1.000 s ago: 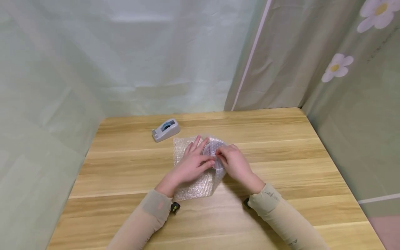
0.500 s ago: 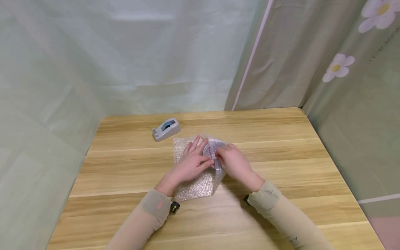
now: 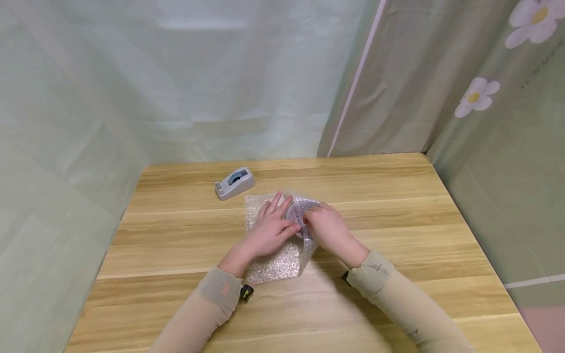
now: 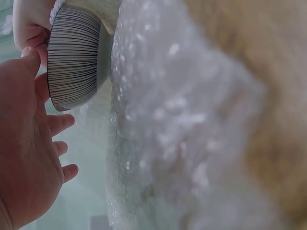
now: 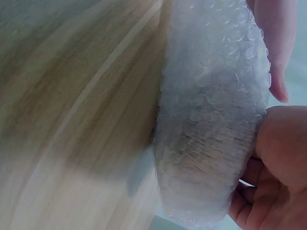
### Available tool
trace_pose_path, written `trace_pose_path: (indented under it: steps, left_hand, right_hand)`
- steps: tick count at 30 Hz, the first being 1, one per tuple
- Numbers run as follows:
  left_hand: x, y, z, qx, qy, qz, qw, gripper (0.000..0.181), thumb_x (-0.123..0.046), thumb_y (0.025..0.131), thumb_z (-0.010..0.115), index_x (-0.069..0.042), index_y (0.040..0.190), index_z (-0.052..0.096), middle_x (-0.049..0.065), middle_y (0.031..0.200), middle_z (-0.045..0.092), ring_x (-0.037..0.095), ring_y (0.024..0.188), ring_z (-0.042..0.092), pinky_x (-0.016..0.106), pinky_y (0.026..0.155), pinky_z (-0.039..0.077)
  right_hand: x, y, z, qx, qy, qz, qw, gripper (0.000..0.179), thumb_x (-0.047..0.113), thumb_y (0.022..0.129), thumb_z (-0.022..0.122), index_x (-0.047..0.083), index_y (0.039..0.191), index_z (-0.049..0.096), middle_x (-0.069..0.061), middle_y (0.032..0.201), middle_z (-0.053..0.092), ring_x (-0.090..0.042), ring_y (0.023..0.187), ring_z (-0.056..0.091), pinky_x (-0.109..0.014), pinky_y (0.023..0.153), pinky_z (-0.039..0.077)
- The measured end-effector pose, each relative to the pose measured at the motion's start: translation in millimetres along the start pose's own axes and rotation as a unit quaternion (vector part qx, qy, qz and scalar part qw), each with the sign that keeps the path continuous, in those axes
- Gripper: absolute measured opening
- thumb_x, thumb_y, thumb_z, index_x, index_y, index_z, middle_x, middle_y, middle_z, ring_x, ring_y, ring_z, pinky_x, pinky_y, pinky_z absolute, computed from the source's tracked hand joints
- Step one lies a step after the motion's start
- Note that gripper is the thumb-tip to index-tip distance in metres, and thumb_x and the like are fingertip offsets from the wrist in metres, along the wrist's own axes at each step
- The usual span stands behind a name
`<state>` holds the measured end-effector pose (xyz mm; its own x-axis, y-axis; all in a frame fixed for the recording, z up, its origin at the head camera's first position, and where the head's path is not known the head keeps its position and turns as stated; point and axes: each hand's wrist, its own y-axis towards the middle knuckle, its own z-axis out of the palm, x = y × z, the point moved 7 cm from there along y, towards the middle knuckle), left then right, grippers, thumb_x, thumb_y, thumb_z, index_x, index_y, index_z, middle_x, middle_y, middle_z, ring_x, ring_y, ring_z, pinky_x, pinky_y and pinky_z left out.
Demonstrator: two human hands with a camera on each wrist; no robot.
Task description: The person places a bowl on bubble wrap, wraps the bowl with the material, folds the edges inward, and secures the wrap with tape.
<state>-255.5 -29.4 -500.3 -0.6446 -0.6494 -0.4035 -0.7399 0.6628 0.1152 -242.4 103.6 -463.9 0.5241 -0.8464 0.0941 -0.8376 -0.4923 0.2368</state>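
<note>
A bowl (image 4: 73, 61) with fine dark stripes and a dark rim stands upright on a sheet of bubble wrap (image 3: 274, 264). On its right side the wrap is drawn up over the wall and rim, as the right wrist view shows. My left hand (image 3: 268, 234) lies at the bowl's near-left rim, fingers spread and mostly straight, thumb reaching toward the rim. With curled fingers my right hand (image 3: 332, 229) holds the raised wrap at the right rim, tucked toward the bowl's inside. Its fingertips are partly hidden in the head view.
A grey tape dispenser (image 3: 235, 184) sits farther back on the wooden table (image 3: 388, 294), left of the wrap. Curtains (image 3: 247, 83) hang behind the table and along its sides. The wrap's flat part spreads left and toward the front of the bowl.
My right hand has curled in more and pressed the wrap slightly farther over the rim. My left thumb has shifted a little; the left hand otherwise stays at the bowl.
</note>
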Motion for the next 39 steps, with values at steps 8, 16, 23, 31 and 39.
trace_pose_path:
  steps: [8, 16, 23, 31, 39]
  left_hand:
    - [2.4, 2.4, 0.0, -0.001, -0.006, -0.019, 0.9998, 0.049, -0.051, 0.114, 0.042, -0.022, 0.129, 0.078, 0.015, 0.177, 0.017, 0.039, 0.164, -0.004, 0.068, 0.128, 0.006]
    - [2.4, 1.4, 4.6, 0.004, -0.001, -0.03, 0.9996, 0.046, -0.051, 0.114, 0.041, -0.024, 0.128, 0.077, 0.014, 0.177, 0.017, 0.04, 0.164, -0.003, 0.068, 0.128, 0.007]
    - [1.8, 1.0, 6.6, 0.006, 0.005, -0.038, 0.9993, 0.045, -0.051, 0.114, 0.042, -0.025, 0.13, 0.075, 0.013, 0.177, 0.019, 0.041, 0.164, 0.002, 0.067, 0.128, 0.008]
    - [5.4, -0.2, -3.9, -0.011, -0.058, -0.032, 0.9977, 0.048, -0.044, 0.113, 0.05, -0.016, 0.15, 0.063, 0.016, 0.171, 0.034, 0.04, 0.162, 0.018, 0.066, 0.127, 0.018]
    - [40.6, -14.7, -36.0, -0.093, -0.139, -0.093, 0.9816, 0.047, -0.029, 0.109, 0.062, -0.007, 0.15, 0.059, 0.017, 0.151, 0.06, 0.038, 0.137, 0.058, 0.056, 0.117, 0.043]
  right_hand:
    - [-3, 5.5, 4, 0.033, -0.025, 0.01, 0.9991, 0.008, 0.006, 0.085, 0.085, 0.013, 0.084, 0.081, 0.001, 0.08, 0.077, -0.023, 0.08, 0.069, -0.039, 0.088, 0.06]
    - [-3, 3.6, 2, 0.079, -0.038, -0.013, 0.9961, 0.005, 0.015, 0.094, 0.081, 0.012, 0.097, 0.078, -0.002, 0.084, 0.075, -0.025, 0.083, 0.07, -0.044, 0.083, 0.06]
    - [-10, -9.0, -7, 0.157, 0.016, -0.044, 0.9865, 0.031, 0.044, 0.101, 0.064, 0.017, 0.115, 0.069, 0.002, 0.101, 0.077, -0.03, 0.117, 0.064, -0.051, 0.091, 0.039]
    - [-13, -21.3, -8, 0.116, -0.014, -0.124, 0.9854, 0.034, 0.03, 0.086, 0.09, 0.019, 0.111, 0.071, 0.007, 0.108, 0.078, -0.025, 0.117, 0.064, -0.05, 0.091, 0.043]
    - [-11, -25.9, -4, 0.048, -0.033, -0.132, 0.9896, 0.018, 0.015, 0.092, 0.083, 0.021, 0.103, 0.071, 0.003, 0.105, 0.077, -0.022, 0.107, 0.066, -0.047, 0.087, 0.043]
